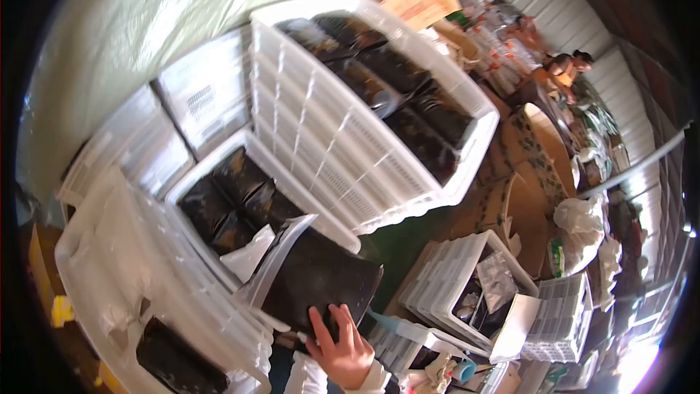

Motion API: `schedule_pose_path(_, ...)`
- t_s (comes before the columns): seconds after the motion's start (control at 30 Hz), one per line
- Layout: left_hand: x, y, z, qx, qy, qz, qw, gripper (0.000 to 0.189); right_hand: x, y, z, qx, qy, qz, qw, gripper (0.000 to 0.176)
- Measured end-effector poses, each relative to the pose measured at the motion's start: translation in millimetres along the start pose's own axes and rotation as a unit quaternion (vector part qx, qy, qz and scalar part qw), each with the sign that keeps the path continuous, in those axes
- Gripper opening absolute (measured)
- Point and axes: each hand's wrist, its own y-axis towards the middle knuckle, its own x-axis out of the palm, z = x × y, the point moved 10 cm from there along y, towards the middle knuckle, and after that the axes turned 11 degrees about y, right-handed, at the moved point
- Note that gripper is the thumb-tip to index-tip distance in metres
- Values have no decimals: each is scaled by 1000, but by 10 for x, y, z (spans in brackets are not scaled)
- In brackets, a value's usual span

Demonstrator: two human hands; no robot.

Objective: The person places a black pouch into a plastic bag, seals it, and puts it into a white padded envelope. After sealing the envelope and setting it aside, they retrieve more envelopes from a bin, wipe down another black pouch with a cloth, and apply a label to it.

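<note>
My right hand (pixel 343 354) reaches in from the bottom, its fingers spread over the lower part of a dark, filled plastic bag (pixel 321 277) and its thumb near the lower edge. The bag is tilted, with a clear plastic flap along its left side. It overlaps the near edge of a white crate (pixel 211 252) where several similar dark bags (pixel 237 179) lie. My left hand does not show; whether it is behind the bag is hidden. Another dark bag (pixel 179 357) lies at the lower left, on or in a white, plastic-covered crate (pixel 109 270).
A tall white crate (pixel 328 131) filled with dark bags stands beyond. To the right are smaller white crates (pixel 445 277) with mixed items and large cardboard boxes (pixel 521 197). Another person (pixel 565 73) is at the far right, among heaped plastic bags.
</note>
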Motion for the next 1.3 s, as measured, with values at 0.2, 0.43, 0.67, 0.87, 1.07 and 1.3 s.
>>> schedule_pose_path(0.2, 708, -614, 223, 61, 294, 7, 954, 70, -790, -320, -100, 69, 235, 65, 967, 87)
schedule_pose_path(0.43, 1355, -1538, -129, 289, 856, -69, 424, 77, -300, -1824, 555, 227, 722, 147, 637, 95)
schedule_pose_path(0.67, 265, -1788, -1413, 49, 696, -143, 702, 100, 176, -3294, 734, 323, 767, 165, 529, 97)
schedule_pose_path(0.87, -628, -1969, -2063, -11, 741, -132, 658, 94, 811, -4162, 896, 311, 767, 271, 492, 100)
schedule_pose_path(1.07, -762, -1875, -2031, -8, 707, -159, 689, 91, 1267, -4170, 863, 311, 760, 260, 508, 97)
schedule_pose_path(1.3, -795, -1546, -1743, 106, 760, -189, 612, 101, 1275, -3794, 1100, 190, 651, 357, 642, 100)
